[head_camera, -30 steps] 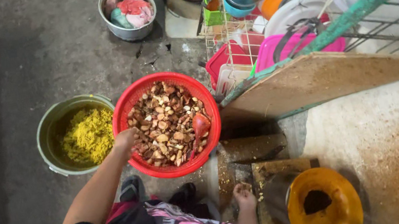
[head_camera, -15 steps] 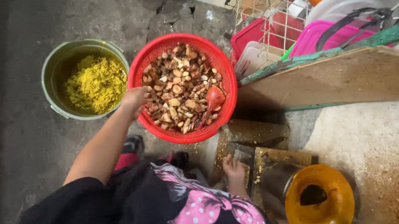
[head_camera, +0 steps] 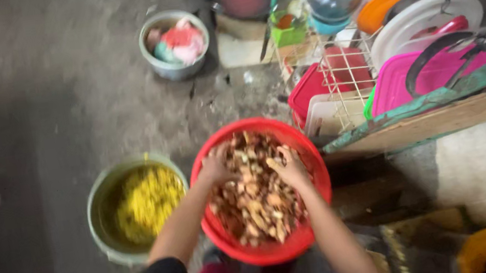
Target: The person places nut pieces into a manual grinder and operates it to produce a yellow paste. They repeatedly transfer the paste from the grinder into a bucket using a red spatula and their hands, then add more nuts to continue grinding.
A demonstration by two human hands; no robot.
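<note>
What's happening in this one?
A person has both hands in a red basin of brown and tan chopped pieces on the floor. The left hand and right hand both rest on the pile. Beside it sits a green bucket of yellow shreds; a dish rack stands behind. The picture is blurred.

Dark concrete floor (head_camera: 22, 114), wire dish rack (head_camera: 344, 73), green-edged wooden bench (head_camera: 449, 112)

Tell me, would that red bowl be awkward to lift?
Probably heavy: the red bowl is heaped with brown chunks. It looks like thin plastic, so the rim may flex. Both hands, left and right, are in the loose pieces, which could shift or spill if it tips.
</note>
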